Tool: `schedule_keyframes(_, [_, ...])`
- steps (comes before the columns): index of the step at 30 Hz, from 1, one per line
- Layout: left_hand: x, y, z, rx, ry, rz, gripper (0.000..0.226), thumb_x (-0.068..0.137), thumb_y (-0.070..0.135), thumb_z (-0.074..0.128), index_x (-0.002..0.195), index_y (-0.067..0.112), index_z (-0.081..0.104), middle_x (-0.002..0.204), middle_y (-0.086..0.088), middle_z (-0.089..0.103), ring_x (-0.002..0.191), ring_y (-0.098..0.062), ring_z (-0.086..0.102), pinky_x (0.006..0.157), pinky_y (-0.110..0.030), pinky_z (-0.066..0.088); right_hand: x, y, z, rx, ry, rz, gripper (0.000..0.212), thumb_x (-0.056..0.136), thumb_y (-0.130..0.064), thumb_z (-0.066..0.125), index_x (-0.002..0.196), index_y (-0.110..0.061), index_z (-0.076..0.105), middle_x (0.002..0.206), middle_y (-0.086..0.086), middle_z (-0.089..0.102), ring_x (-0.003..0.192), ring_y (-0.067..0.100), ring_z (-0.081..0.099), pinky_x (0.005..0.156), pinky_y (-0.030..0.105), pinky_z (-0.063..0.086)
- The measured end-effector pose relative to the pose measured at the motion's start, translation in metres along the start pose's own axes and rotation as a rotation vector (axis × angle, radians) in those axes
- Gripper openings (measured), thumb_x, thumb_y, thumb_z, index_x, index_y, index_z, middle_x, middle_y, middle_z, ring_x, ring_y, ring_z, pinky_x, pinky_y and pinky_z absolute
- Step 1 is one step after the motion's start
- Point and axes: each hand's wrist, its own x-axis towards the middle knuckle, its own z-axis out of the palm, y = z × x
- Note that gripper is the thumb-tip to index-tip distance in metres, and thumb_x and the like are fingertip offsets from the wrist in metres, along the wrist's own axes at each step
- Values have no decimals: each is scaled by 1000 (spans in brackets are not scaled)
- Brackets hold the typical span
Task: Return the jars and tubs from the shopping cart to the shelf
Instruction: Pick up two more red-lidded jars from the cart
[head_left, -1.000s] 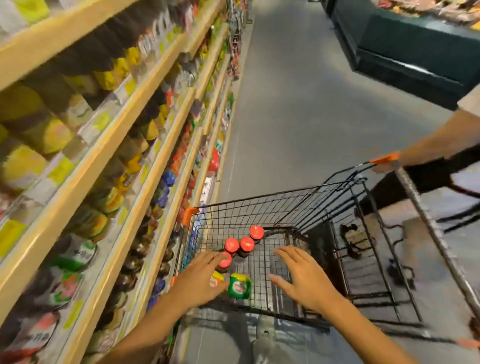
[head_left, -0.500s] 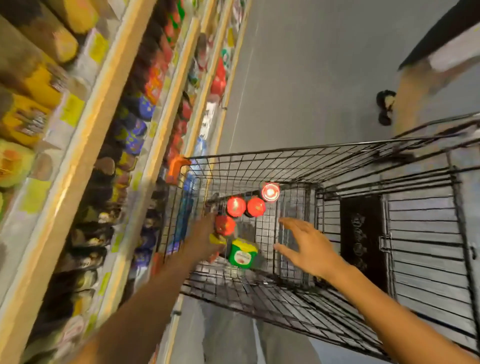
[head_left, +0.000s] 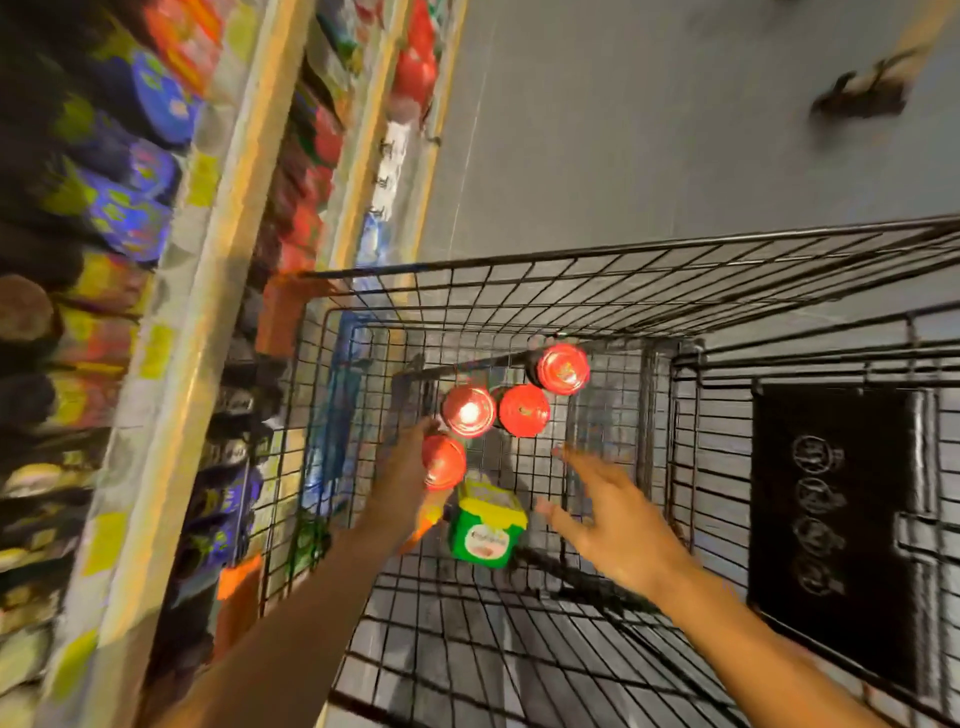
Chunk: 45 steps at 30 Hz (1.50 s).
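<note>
Several red-lidded jars stand on the floor of the black wire shopping cart: the nearest jar, two side by side, and the farthest jar. A green tub with a yellow lid lies tilted just in front of them. My left hand is inside the cart, wrapped around the left side of the nearest jar, with something orange-yellow partly hidden under it. My right hand hovers right of the tub, fingers spread, holding nothing.
Shelves packed with blurred jars and tubs run along the left, close to the cart's side. An orange corner bumper touches the shelf side. A black seat flap fills the cart's right. Another person's sandalled foot is on the grey aisle floor.
My view has tipped down and closer over the cart. My left hand went deeper and closed around the nearest jar. The other person's arm on the cart has left view.
</note>
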Motion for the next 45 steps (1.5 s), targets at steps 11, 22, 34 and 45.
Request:
schedule_keyframes(11, [-4,-12,-7,66,73,-11,79,62,11,91,119,45,48,107,23,62,93,-5,64,75,-26,56,58,20,-32,119,231,-29,83,89,-29,73,155,-30,22,156,-6,34,145,14,31,116,36,34])
schedule_keyframes(22, [-47,45,-38,-101,170,38,80,60,3,93,118,38,52,116,34,59,107,12,58,82,-4,48,129,32,-35,197,161,-46,101,73,0,84,154,-19,27,155,6,37,143,22,35,117,31,29])
schedule_keyframes(34, [-64,47,-43,0,230,116,86,55,25,99,119,49,47,120,36,57,105,10,60,77,-9,54,142,45,-19,316,403,-178,68,74,-26,89,134,-25,56,125,-6,67,114,11,62,98,28,50])
schedule_keyframes(45, [-117,145,-86,-84,385,163,80,53,25,96,110,59,51,107,35,64,95,13,61,77,-5,46,8,-15,-93,381,641,-346,73,69,-9,91,119,-47,55,109,-35,64,103,-15,59,92,5,41])
